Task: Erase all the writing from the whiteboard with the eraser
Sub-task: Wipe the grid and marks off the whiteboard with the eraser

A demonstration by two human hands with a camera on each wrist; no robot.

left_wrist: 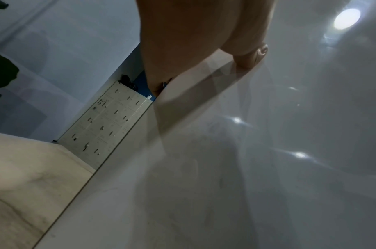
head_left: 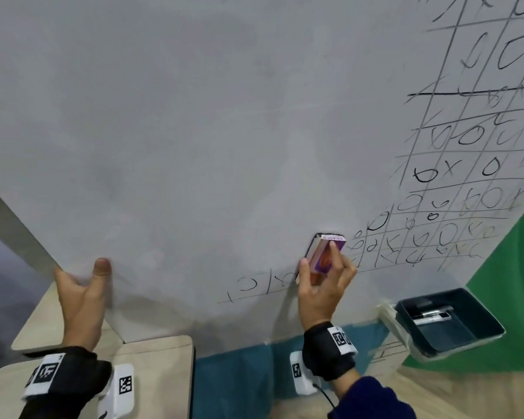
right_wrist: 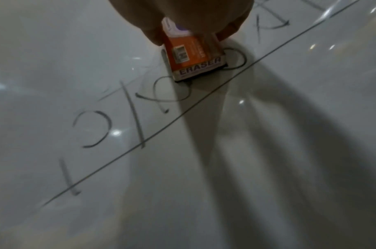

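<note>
The whiteboard [head_left: 194,131] fills the head view, wiped grey over its left and middle. Black grid writing [head_left: 472,164] of circles and crosses covers its right side, and a short row of marks [head_left: 254,285] sits low in the middle. My right hand [head_left: 324,282] grips the purple and orange eraser [head_left: 325,255] and presses it flat on the board among the lower marks. In the right wrist view the eraser [right_wrist: 195,57] sits on a drawn circle above a long line [right_wrist: 161,134]. My left hand [head_left: 79,291] holds the whiteboard's left edge, thumb on the front.
A dark tray [head_left: 448,322] holding markers [head_left: 430,316] hangs at the board's lower right, against a green wall [head_left: 511,267]. Light wooden tables [head_left: 152,358] stand below the board. In the left wrist view, grey lockers [left_wrist: 106,124] stand past the board's edge.
</note>
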